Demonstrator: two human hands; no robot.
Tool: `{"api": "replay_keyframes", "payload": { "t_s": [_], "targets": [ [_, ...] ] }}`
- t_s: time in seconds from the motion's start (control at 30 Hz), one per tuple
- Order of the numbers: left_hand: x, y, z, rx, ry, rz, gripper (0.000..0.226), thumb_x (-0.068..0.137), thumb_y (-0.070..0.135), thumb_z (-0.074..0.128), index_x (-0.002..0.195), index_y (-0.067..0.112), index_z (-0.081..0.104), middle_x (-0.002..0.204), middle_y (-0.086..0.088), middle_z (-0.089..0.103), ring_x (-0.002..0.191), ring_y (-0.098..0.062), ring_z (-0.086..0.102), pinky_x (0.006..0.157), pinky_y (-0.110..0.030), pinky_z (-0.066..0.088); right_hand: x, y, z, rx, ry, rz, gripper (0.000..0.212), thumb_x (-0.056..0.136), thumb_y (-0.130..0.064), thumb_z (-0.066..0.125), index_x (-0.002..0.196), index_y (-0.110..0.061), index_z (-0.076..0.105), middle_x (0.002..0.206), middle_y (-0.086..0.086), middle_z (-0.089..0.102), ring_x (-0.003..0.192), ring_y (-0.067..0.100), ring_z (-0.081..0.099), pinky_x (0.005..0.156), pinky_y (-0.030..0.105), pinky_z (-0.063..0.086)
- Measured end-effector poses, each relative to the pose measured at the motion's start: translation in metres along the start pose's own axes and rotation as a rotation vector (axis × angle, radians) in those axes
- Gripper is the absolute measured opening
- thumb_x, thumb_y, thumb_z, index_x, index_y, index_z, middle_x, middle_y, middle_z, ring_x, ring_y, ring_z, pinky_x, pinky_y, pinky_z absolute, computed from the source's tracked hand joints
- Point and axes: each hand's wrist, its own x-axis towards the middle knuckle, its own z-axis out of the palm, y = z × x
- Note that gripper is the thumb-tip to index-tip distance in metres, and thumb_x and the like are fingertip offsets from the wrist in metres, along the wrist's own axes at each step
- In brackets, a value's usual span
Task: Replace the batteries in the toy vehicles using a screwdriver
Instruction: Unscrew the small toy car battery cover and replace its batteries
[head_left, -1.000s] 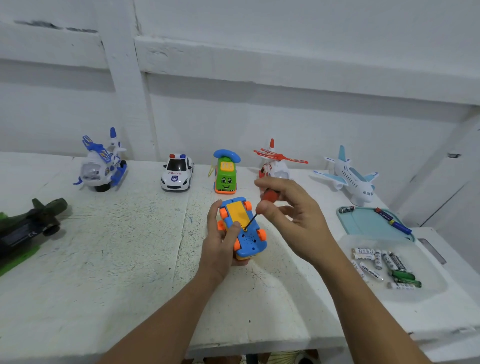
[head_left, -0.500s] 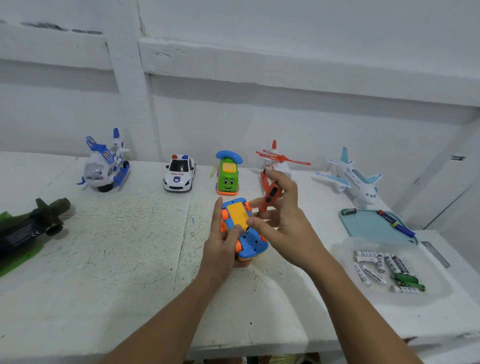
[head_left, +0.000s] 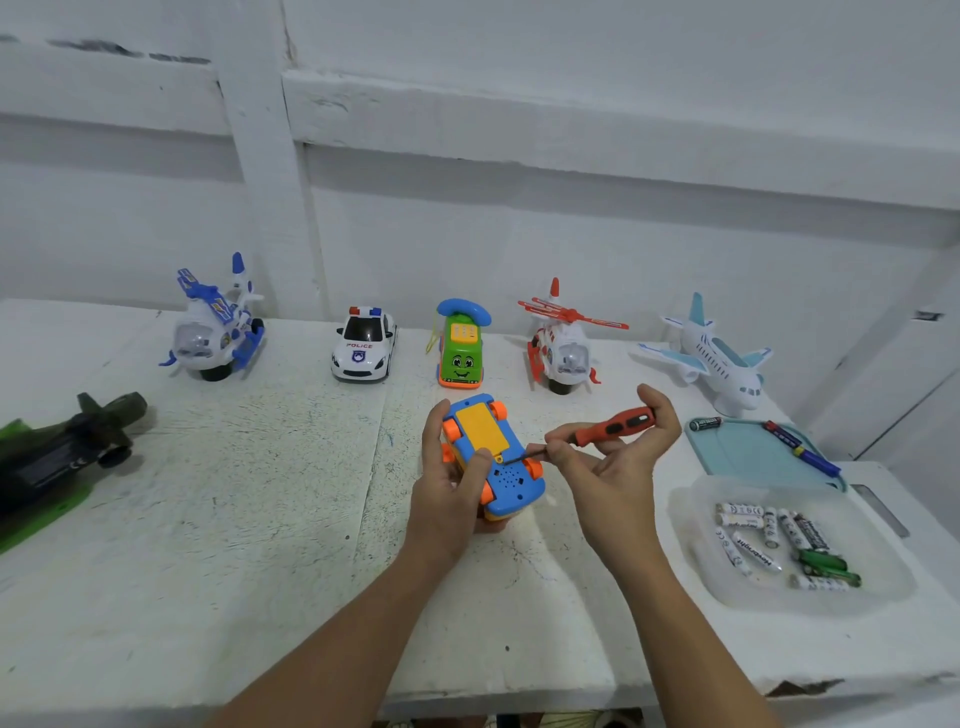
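My left hand grips a blue toy car turned belly up, with orange wheels and a yellow battery cover facing me. My right hand pinches a red-handled screwdriver that lies nearly level, handle to the right. Its dark tip touches the car's underside at the near end of the yellow cover. A clear tray at the right holds several AA batteries.
Along the wall stand a blue helicopter, a police car, a green phone car, a red helicopter and a white plane. A dark green toy lies far left. A teal tray holds a blue screwdriver and one battery.
My right hand swung the screwdriver from upright down to nearly level and set its tip against the car's underside again. The left hand kept hold of the car.
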Motion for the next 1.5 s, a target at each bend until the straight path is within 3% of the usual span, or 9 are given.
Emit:
{"api": "replay_keyframes", "payload": {
  "t_s": [0.27,0.63,0.73,0.83,0.97,1.07,1.27,1.37,1.5],
  "targets": [
    [0.000,-0.001,-0.002,-0.032,0.004,0.040,0.060,0.098,0.018,0.054,0.141,0.049,0.025,0.122,0.001,0.063,0.083,-0.010,0.073,0.054,-0.023,0.055,-0.010,0.010,0.011,0.157,0.099,-0.002,0.071,0.087,0.016,0.058,0.124,-0.036,0.026,0.089,0.027,0.062,0.076,0.037,0.072,0.080,0.031,0.057],
    [0.006,-0.009,-0.003,-0.045,-0.003,0.068,0.060,0.097,0.018,0.058,0.125,0.064,0.031,0.119,0.008,0.066,0.096,-0.016,0.071,0.066,-0.034,0.059,-0.011,0.022,0.017,0.276,0.247,0.031,0.070,0.083,0.017,0.061,0.122,-0.029,0.027,0.089,0.032,0.064,0.075,0.042,0.070,0.077,0.028,0.058],
    [0.007,-0.009,-0.003,-0.050,0.006,0.089,0.057,0.096,0.022,0.059,0.123,0.064,0.033,0.121,0.006,0.066,0.101,-0.018,0.070,0.078,-0.039,0.060,-0.010,0.021,0.018,0.287,0.259,0.055,0.068,0.084,0.016,0.061,0.120,-0.031,0.028,0.091,0.031,0.064,0.078,0.044,0.069,0.077,0.026,0.057],
    [0.007,-0.007,-0.003,-0.073,0.003,0.095,0.053,0.096,0.024,0.059,0.128,0.057,0.033,0.120,0.007,0.066,0.101,-0.017,0.070,0.075,-0.032,0.059,-0.008,0.019,0.018,0.305,0.243,0.079,0.067,0.085,0.015,0.061,0.115,-0.036,0.030,0.091,0.029,0.064,0.073,0.040,0.071,0.076,0.025,0.056],
    [0.006,-0.005,-0.002,-0.075,-0.010,0.106,0.051,0.096,0.023,0.054,0.133,0.049,0.032,0.122,0.002,0.066,0.099,-0.015,0.070,0.071,-0.026,0.058,-0.004,0.020,0.014,0.333,0.203,0.146,0.070,0.088,0.013,0.058,0.123,-0.039,0.028,0.092,0.026,0.065,0.070,0.038,0.072,0.087,0.037,0.056],
    [0.004,-0.003,-0.002,-0.072,-0.023,0.092,0.051,0.095,0.026,0.054,0.135,0.047,0.031,0.122,0.001,0.066,0.097,-0.016,0.071,0.067,-0.027,0.058,0.008,0.016,0.006,0.400,0.122,0.263,0.075,0.089,0.014,0.054,0.135,-0.036,0.023,0.084,0.021,0.063,0.063,0.030,0.070,0.078,0.035,0.059],
    [0.005,-0.005,-0.006,-0.001,-0.038,0.068,0.058,0.082,0.053,0.063,0.130,0.064,0.031,0.124,0.002,0.065,0.104,-0.020,0.069,0.082,-0.053,0.058,0.042,-0.013,-0.002,-0.036,-0.214,0.370,0.070,0.089,-0.003,0.067,0.136,-0.032,0.024,0.086,0.022,0.069,0.054,0.025,0.066,0.059,0.027,0.057],
    [0.006,-0.007,-0.006,0.065,-0.015,0.120,0.061,0.078,0.062,0.064,0.128,0.067,0.030,0.127,0.005,0.063,0.108,-0.017,0.066,0.088,-0.049,0.056,0.051,-0.020,0.008,-0.273,-0.337,0.337,0.070,0.085,-0.007,0.073,0.134,-0.027,0.027,0.095,0.019,0.067,0.048,0.016,0.062,0.052,0.024,0.055],
    [0.007,-0.010,-0.006,0.107,-0.022,0.156,0.067,0.070,0.068,0.062,0.128,0.070,0.028,0.135,0.011,0.057,0.115,-0.013,0.062,0.093,-0.045,0.055,0.055,-0.020,0.014,-0.375,-0.357,0.312,0.077,0.080,-0.001,0.076,0.132,-0.032,0.029,0.095,0.016,0.060,0.047,0.014,0.060,0.049,0.025,0.055]
  ]
}}
